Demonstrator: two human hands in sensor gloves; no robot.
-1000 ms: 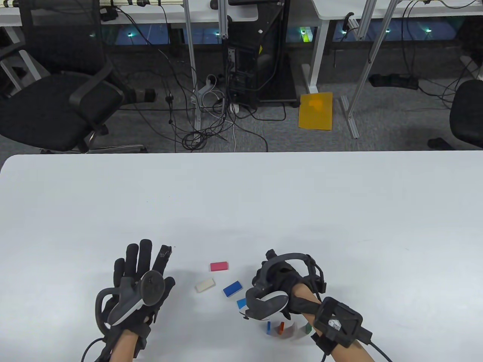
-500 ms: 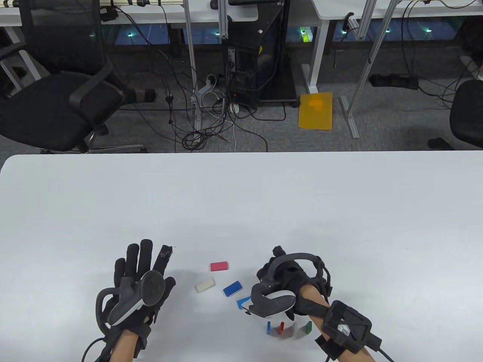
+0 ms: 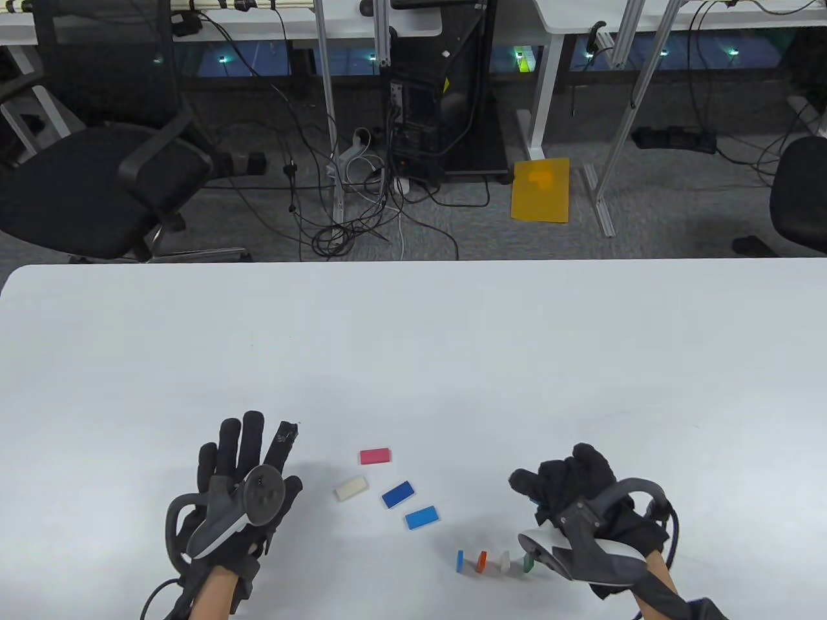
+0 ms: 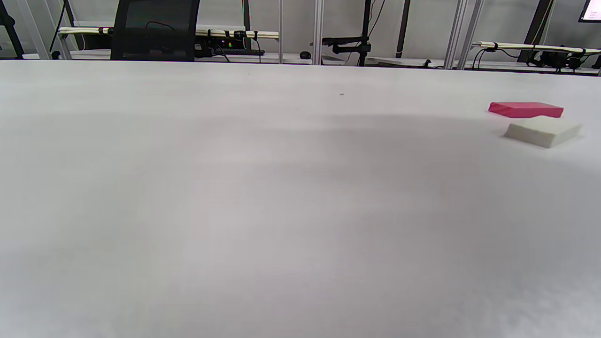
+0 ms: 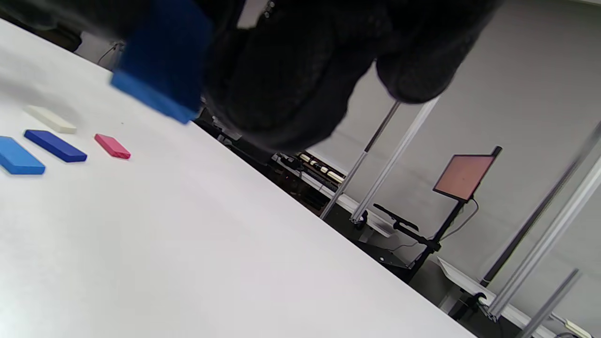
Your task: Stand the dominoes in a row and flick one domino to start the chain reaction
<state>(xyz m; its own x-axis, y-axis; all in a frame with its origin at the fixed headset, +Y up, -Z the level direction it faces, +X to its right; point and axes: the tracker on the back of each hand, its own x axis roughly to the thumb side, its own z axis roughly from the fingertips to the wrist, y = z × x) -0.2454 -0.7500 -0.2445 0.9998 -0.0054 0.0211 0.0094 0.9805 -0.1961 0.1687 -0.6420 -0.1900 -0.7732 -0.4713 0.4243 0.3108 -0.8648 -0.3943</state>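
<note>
Four dominoes point(image 3: 493, 561) stand in a row; four more point(image 3: 386, 482) lie flat; one blue domino point(image 5: 159, 65) is held.

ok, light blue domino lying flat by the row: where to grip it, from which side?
Judging by its pose, the light blue domino lies flat on its broad face, apart from its neighbours. Come straight down and pinch its two long edges, thumb on one, fingers on the other. The left hand is free; the right hand holds a blue domino.

Bare white table point(image 3: 413, 349) lies open beyond both hands, while between the flat left hand point(image 3: 239, 481) and the right hand point(image 3: 572, 494) four flat dominoes point(image 3: 391, 481) and a standing row point(image 3: 494, 560) block low passes.
</note>
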